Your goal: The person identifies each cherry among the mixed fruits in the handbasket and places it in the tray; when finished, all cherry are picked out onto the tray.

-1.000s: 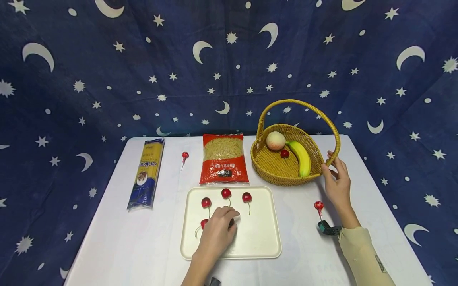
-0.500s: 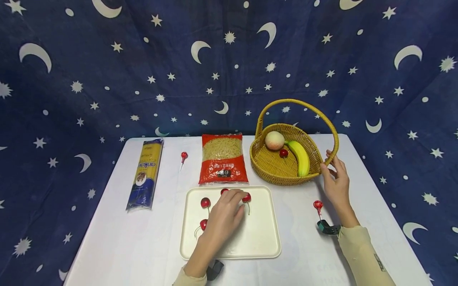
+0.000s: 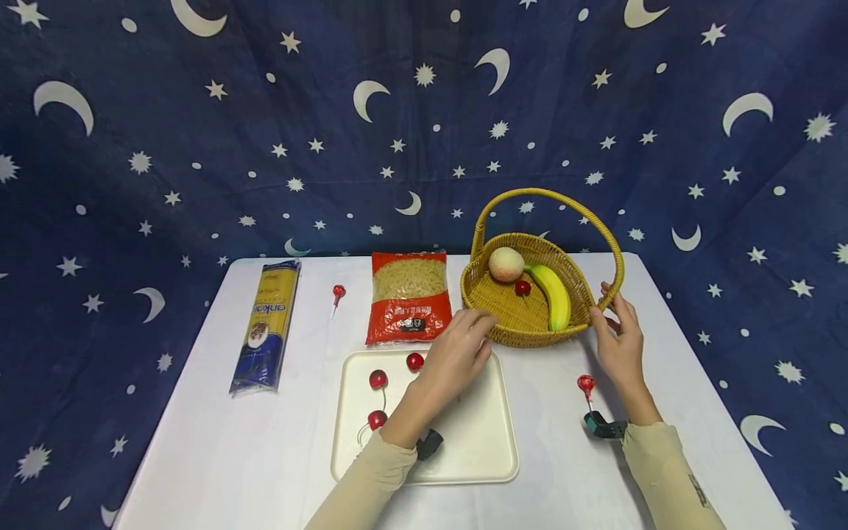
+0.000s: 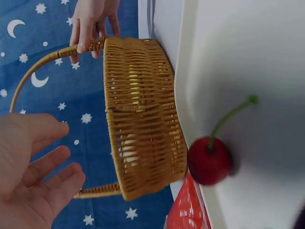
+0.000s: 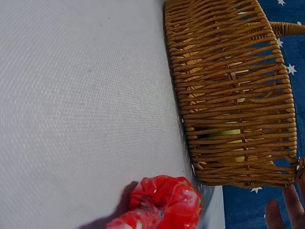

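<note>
My left hand (image 3: 460,344) reaches over the far right corner of the cream tray (image 3: 477,449), fingertips right at the near rim of the wicker basket (image 3: 523,338). Its fingers are spread from the thumb with nothing between them, as the left wrist view shows. Below the hand in that view, a cherry (image 4: 209,161) with a green stem lies by the tray's edge; the head view mostly hides it. Several cherries, one of them at the far edge (image 3: 414,361), lie on the tray. My right hand (image 3: 619,338) grips the basket at the right foot of its handle (image 3: 612,283).
A peach (image 3: 506,264), a cherry (image 3: 523,288) and a banana (image 3: 553,294) lie in the basket. Left of it is a red pasta bag (image 3: 408,298), then a lollipop (image 3: 338,292) and a spaghetti pack (image 3: 266,324). Another lollipop (image 3: 586,383) lies near my right wrist.
My left hand has moved from the middle of the tray up and right to the basket's near rim, uncovering the far-edge cherry. The right hand has kept its grip on the basket.
</note>
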Demonstrator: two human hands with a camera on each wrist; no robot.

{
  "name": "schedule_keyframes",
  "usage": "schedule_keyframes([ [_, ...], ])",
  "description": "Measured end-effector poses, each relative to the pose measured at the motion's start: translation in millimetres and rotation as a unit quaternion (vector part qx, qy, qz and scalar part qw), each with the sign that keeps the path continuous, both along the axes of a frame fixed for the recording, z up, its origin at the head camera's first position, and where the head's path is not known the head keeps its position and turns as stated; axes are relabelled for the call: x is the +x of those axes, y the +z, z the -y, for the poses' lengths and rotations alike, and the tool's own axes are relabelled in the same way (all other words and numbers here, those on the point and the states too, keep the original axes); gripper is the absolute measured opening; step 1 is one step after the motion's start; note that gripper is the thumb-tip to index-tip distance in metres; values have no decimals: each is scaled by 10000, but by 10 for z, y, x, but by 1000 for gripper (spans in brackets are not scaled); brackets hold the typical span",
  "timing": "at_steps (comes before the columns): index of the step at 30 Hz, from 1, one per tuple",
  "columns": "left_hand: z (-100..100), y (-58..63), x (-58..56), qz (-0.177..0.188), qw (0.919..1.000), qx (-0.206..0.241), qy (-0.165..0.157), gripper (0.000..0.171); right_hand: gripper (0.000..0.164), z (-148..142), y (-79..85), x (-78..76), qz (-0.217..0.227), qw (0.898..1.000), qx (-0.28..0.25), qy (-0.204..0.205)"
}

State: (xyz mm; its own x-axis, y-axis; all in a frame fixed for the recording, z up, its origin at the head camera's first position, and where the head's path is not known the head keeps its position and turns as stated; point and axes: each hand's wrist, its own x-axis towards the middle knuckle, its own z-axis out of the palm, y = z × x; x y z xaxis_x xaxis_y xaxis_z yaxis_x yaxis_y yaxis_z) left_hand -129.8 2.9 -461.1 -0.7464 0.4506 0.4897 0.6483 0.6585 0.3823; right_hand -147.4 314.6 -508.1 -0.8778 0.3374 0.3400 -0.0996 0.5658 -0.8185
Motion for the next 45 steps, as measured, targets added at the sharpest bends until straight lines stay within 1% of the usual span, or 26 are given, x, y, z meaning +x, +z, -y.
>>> schedule_keyframes([
  [2, -79, -4, -77, 26, 10000, 41, -47, 37, 51, -6, 2, -4, -59, 10000, 13, 33],
  [4, -152, -7, -148, 138, 9998, 89, -76, 36, 52, -14, 2, -5, -105, 9999, 7, 54],
  [9, -340, -20, -340, 649, 9973, 218, -249, 37, 51, -37, -6, 8, -151, 9999, -11, 7],
  [11, -421, -29, -433, 878, 9952, 278, -315, 37, 51, -45, -13, 14, -126, 9999, 11, -13],
  [14, -548, -37, -592, 1125, 9924, 336, -372, 37, 51, -54, -28, 26, -128, 9999, -5, -17],
  [18, -713, -67, -809, 1314, 9901, 318, -374, 36, 51, -62, -61, 50, -114, 9999, 17, -53],
  [23, -865, -129, -1031, 1614, 9864, 155, -285, 34, 52, -52, -90, 55, -22, 10000, -16, -14],
  [25, -902, -160, -1104, 1715, 9848, -60, -277, 35, 52, -36, -89, 48, -2, 10000, -48, 8],
  [27, -928, -187, -1167, 1799, 9826, -374, -277, 37, 52, -13, -83, 40, 20, 10000, -63, 30],
  [30, -957, -214, -1240, 1884, 9771, -951, -257, 37, 53, 11, -86, 15, -17, 9999, -63, 99],
  [34, -1015, -199, -1285, 1952, 9650, -1733, -263, 35, 54, 17, -82, -14, -123, 9998, -66, 171],
  [36, -1046, -192, -1294, 2011, 9585, -2003, -271, 33, 55, 22, -66, -12, -153, 9997, -87, 193],
  [39, -1081, -189, -1299, 2090, 9542, -2133, -199, 33, 54, 25, -42, -3, -126, 9998, -62, 156],
  [45, -1135, -180, -1305, 2013, 9562, -2126, 65, 18, 53, -3, -26, 9, -116, 9999, -36, 119],
])
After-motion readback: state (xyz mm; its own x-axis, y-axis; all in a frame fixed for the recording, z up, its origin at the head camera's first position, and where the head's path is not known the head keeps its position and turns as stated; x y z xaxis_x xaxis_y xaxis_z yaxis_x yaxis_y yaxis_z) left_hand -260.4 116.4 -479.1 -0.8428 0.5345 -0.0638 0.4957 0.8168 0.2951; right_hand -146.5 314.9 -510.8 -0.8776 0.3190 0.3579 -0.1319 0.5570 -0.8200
